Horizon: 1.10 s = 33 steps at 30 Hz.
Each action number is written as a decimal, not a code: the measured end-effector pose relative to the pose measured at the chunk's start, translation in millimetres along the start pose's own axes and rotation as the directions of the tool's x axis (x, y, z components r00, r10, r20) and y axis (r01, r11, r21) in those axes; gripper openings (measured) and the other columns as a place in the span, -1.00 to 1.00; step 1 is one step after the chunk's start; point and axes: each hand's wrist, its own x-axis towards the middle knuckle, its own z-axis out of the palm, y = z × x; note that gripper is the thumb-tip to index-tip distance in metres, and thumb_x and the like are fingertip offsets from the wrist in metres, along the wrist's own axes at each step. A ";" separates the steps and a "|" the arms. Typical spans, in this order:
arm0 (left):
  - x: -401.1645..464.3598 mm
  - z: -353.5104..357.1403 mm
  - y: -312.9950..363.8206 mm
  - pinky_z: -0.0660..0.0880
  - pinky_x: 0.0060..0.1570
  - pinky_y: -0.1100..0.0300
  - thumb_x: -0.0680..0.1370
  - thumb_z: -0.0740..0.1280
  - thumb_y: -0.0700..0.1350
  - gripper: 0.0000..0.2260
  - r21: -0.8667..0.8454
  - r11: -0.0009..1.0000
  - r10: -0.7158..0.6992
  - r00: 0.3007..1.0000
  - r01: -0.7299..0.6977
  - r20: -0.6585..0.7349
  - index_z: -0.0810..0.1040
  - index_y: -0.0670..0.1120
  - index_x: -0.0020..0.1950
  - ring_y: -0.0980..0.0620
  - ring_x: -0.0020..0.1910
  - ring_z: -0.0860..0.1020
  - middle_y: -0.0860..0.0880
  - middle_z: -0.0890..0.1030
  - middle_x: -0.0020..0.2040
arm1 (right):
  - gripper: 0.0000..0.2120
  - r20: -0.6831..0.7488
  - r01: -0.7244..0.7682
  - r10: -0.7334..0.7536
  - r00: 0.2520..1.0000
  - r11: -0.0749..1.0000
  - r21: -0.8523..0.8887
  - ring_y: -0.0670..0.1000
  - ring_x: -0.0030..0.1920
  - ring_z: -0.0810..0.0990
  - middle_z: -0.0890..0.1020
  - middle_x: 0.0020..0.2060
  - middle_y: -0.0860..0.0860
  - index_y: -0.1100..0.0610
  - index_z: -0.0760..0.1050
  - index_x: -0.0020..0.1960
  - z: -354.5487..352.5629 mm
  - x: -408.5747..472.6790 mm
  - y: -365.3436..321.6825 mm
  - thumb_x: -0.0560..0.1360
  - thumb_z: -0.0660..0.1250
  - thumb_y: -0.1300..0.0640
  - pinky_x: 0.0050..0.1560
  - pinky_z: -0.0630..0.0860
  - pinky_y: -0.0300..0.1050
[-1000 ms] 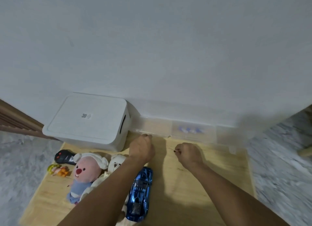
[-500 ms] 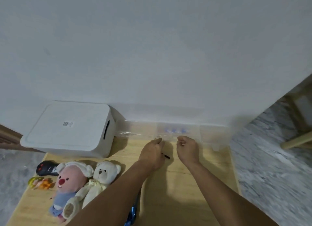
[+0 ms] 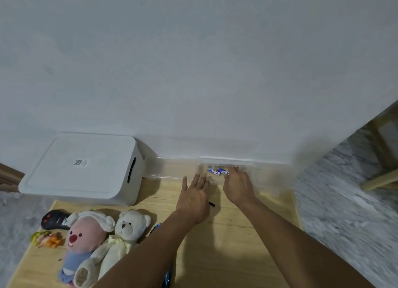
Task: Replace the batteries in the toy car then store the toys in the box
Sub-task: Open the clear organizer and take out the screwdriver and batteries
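Observation:
My right hand (image 3: 239,186) reaches into the middle compartment of a clear plastic organizer (image 3: 267,175) against the wall. Its fingertips close on the blue-and-white batteries (image 3: 217,171), which lie tilted there. My left hand (image 3: 193,199) rests open on the wooden table (image 3: 237,244) just in front of the organizer, fingers spread. The blue toy car (image 3: 167,277) is almost wholly hidden under my left forearm. The white lidded storage box (image 3: 81,169) stands shut at the back left.
A pink plush (image 3: 84,240), a white bear (image 3: 129,225), a black remote (image 3: 53,220) and a small orange toy (image 3: 47,239) lie at the left. A thin dark object (image 3: 212,203) lies between my hands. Marble floor and a wooden chair leg (image 3: 379,180) are on the right.
My right hand has gone forward into the organizer onto the batteries, which now lie tilted. My left hand has opened and flattened. The thin dark object now lies on the table.

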 end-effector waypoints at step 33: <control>-3.3 -6.1 -7.6 -0.25 0.44 -0.33 0.60 0.12 -0.04 -0.33 0.064 0.997 0.027 0.987 -0.037 0.157 -0.20 -0.09 0.59 -0.02 0.55 -0.30 -0.01 -0.19 0.60 | -0.67 0.271 0.194 -0.097 0.958 0.914 -0.357 0.18 0.02 0.61 0.57 0.08 0.14 0.18 0.53 0.15 -5.4 49.5 16.0 0.47 0.21 0.43 -0.01 0.52 -0.02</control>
